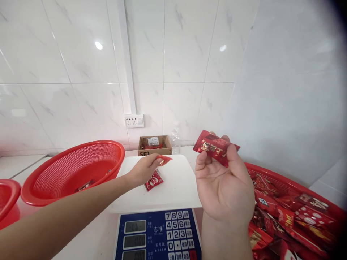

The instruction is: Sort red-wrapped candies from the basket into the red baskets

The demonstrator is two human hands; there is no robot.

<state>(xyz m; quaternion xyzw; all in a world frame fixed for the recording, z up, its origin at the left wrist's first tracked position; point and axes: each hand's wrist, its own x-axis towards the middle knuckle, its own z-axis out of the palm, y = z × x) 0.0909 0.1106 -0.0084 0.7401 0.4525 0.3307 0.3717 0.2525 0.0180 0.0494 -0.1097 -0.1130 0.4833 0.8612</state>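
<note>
My right hand (223,177) is raised with the palm up, its thumb and fingers pinching a red wrapped candy packet (215,146) with gold print. Over the white scale tray (176,191), my left hand (145,169) pinches a smaller red packet (164,160) by one end. Another red packet (154,180) with white print lies on the tray just below the left hand. In front of the tray is the scale's blue keypad panel (159,227), with number keys and grey displays; the readings are too faint to make out fully.
A red basket (271,167) full of red packets stands at the right. To the left is a large red perforated basket (67,162) with a few packets, and part of another red basket (9,195). Behind the tray sit a cardboard box (155,152) and clear plastic (175,139) against the tiled wall.
</note>
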